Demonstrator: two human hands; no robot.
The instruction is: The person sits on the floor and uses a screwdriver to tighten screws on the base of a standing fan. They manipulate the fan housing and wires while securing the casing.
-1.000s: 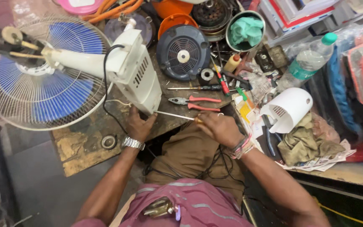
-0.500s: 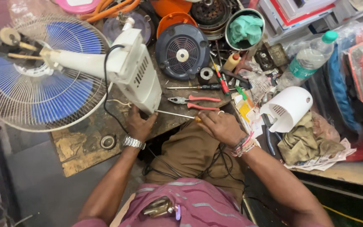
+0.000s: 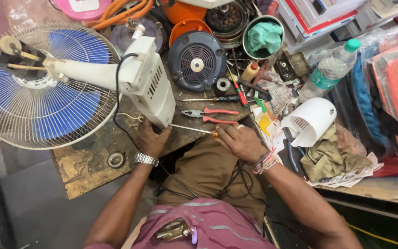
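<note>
Screwdriver [image 3: 194, 129] handle hidden in clenched right hand [image 3: 240, 142] | left hand [image 3: 152, 140] pressed against one fan base [image 3: 150, 85], grip unclear | one pliers [image 3: 209, 115] centre frame

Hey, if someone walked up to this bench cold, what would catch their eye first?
Probably the fan with blue blades in a white cage, lying on its side at the left of the workbench. Next, the right hand driving a screwdriver into the fan's white base, which the left hand steadies. Red-handled pliers lie just beyond.
</note>
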